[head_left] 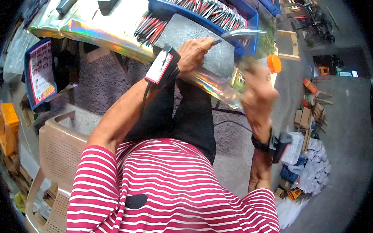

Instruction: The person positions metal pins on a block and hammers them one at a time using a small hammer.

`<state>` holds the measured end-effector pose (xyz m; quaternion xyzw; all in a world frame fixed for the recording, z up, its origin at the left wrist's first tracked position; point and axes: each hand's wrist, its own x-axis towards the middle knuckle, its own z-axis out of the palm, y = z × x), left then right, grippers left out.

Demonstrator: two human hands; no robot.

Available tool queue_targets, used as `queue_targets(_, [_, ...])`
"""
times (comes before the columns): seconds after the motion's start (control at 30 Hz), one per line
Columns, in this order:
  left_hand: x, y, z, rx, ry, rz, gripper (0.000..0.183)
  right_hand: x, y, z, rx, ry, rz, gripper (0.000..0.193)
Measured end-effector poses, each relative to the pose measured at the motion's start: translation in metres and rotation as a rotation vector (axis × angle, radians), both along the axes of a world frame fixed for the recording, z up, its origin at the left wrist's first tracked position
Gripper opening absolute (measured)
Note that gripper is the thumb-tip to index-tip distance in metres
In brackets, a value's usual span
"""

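My left hand (195, 53) is closed over a flat grey metal plate (182, 29) on the bench. A slim dark piece (217, 42) sticks out from its fingertips; its kind does not show. Just beyond that tip a curved, shiny silvery strip (245, 32) reaches to the right. To the right of the plate, my right hand (259, 92) is smeared by motion, so its fingers and anything in them cannot be made out. Close to it stands a bottle with an orange cap (274, 64). A pile of slim black and red pieces (149, 30) lies left of the plate.
Behind the plate, a blue tray (252, 20) holds many more slim pieces. Shiny foil-like sheeting (83, 35) covers the bench edge. A beige plastic chair (65, 142) stands at my left, near a yellow crate (8, 128). Bags (313, 165) and cartons lie on the right-hand floor.
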<state>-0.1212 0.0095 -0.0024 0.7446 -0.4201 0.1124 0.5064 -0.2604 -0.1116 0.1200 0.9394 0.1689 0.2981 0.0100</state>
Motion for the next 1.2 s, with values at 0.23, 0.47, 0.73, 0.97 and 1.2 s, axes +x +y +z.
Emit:
queue_targets(0.23, [0.004,0.004,-0.006,0.052,0.063,0.019,0.016,0.005,0.003,-0.018,0.648,0.172,-0.283,0.019])
queue_targets(0.47, [-0.005,0.007,0.007,-0.028,0.035,-0.003,0.015,0.007,0.0,-0.083,1.463,0.55,-0.358,0.028])
queue_targets(0.73, [0.02,0.009,0.014,-0.051,0.298,0.047,0.012,0.011,0.004,-0.118,1.885,0.632,-0.314,0.034])
queue_targets(0.97, [0.097,0.025,0.021,0.011,0.15,0.316,0.017,0.011,0.0,-0.115,1.67,0.772,-0.338,0.036])
queue_targets(1.2, [0.164,0.023,0.019,0.509,0.174,0.586,0.02,0.007,-0.006,-0.118,1.169,0.758,-0.387,0.033])
